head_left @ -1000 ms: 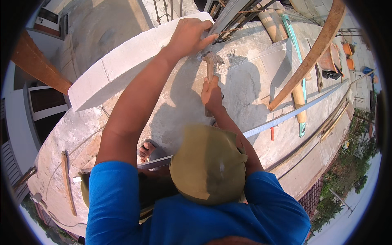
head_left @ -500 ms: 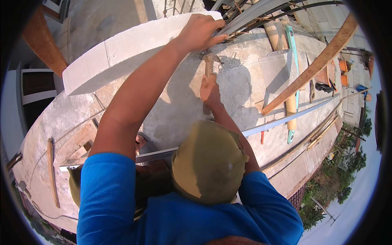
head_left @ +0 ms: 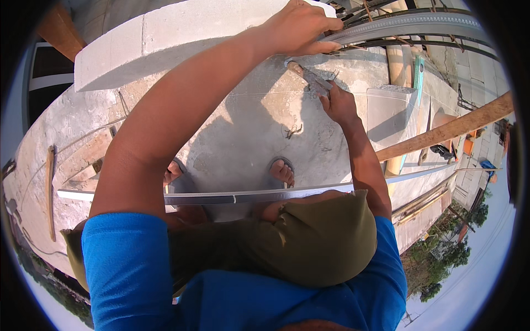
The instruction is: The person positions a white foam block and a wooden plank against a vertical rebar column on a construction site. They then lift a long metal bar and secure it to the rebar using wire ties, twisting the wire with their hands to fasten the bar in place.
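Note:
My left hand (head_left: 306, 27) reaches over the end of the white block wall (head_left: 182, 27). Its finger and thumb close around the edge of a grey metal profile (head_left: 408, 26) beside the wall. Below that, my right hand (head_left: 339, 103) grips a hammer (head_left: 313, 79) by its wooden handle. The hammer's far end lies close to the foot of the wall, partly in shadow, so its head is hard to make out. Bits of wire (head_left: 292, 131) lie on the concrete floor (head_left: 237, 143) between my feet and the wall.
A long metal bar (head_left: 259, 196) crosses in front of my shins. On the right, a wooden pole (head_left: 447, 129) slants past a grey slab (head_left: 386, 113) and a turquoise level (head_left: 419, 77). A wooden stick (head_left: 49, 193) lies at the left.
My right hand has swung the hammer to the right, and its handle now slants instead of pointing at me. My right knee has moved right, uncovering a foot. The view has shifted.

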The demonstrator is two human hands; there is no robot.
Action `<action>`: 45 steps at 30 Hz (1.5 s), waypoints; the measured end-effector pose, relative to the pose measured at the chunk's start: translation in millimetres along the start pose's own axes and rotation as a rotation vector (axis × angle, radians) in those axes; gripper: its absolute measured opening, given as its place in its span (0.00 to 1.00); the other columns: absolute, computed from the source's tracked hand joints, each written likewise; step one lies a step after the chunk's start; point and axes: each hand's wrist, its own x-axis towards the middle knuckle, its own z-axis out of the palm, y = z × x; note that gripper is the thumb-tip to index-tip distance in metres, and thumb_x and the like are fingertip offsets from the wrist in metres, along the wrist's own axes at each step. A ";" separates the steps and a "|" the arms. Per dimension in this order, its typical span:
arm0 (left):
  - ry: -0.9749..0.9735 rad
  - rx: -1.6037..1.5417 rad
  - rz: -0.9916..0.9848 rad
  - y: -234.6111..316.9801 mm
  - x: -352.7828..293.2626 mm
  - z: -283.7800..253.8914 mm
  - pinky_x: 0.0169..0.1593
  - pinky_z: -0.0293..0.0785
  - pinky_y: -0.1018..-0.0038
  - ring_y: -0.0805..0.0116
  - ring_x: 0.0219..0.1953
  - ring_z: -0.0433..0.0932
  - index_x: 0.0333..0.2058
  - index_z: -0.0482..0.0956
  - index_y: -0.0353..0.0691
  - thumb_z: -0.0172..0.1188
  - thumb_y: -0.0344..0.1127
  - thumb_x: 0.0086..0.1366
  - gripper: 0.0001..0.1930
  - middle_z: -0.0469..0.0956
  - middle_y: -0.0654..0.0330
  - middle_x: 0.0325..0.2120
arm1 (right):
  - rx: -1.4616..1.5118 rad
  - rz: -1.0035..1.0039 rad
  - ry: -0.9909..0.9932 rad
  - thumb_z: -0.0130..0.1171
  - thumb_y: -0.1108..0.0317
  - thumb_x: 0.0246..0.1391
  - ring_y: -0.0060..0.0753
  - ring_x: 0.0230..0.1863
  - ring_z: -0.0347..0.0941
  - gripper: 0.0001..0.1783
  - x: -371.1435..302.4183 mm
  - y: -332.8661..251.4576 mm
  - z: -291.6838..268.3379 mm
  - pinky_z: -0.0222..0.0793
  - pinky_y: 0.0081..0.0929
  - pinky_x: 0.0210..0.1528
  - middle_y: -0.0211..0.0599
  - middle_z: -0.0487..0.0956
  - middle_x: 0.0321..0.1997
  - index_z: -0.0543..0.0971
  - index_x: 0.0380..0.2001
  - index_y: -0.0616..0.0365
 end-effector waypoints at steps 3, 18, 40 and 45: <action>0.002 -0.125 -0.040 0.7 -3.7 -5.6 0.48 0.74 0.54 0.45 0.43 0.79 0.44 0.83 0.43 0.68 0.49 0.63 0.18 0.81 0.48 0.36 | -0.055 0.007 -0.141 0.58 0.53 0.68 0.62 0.31 0.82 0.19 17.2 10.1 3.8 0.79 0.53 0.35 0.53 0.85 0.32 0.72 0.51 0.55; -0.102 -0.159 -0.089 6.9 -8.5 -8.6 0.49 0.76 0.59 0.47 0.42 0.80 0.47 0.82 0.43 0.67 0.45 0.63 0.18 0.81 0.49 0.36 | 0.078 -0.089 0.004 0.52 0.45 0.71 0.60 0.30 0.83 0.25 13.0 36.8 27.2 0.78 0.52 0.32 0.53 0.84 0.28 0.74 0.51 0.58; -0.151 0.045 -0.079 20.0 7.2 -17.3 0.44 0.75 0.55 0.49 0.37 0.79 0.40 0.80 0.37 0.67 0.52 0.68 0.20 0.80 0.49 0.31 | 0.068 -0.147 -0.036 0.57 0.46 0.67 0.55 0.39 0.83 0.22 -26.6 -4.1 -5.9 0.78 0.49 0.38 0.48 0.85 0.41 0.73 0.48 0.53; -0.199 0.047 -0.108 20.2 12.1 -19.2 0.45 0.75 0.56 0.47 0.38 0.80 0.42 0.81 0.37 0.67 0.50 0.67 0.20 0.80 0.47 0.32 | 0.084 -0.227 0.062 0.67 0.51 0.60 0.48 0.47 0.81 0.22 -39.2 -13.8 -10.0 0.77 0.39 0.45 0.44 0.81 0.44 0.80 0.49 0.55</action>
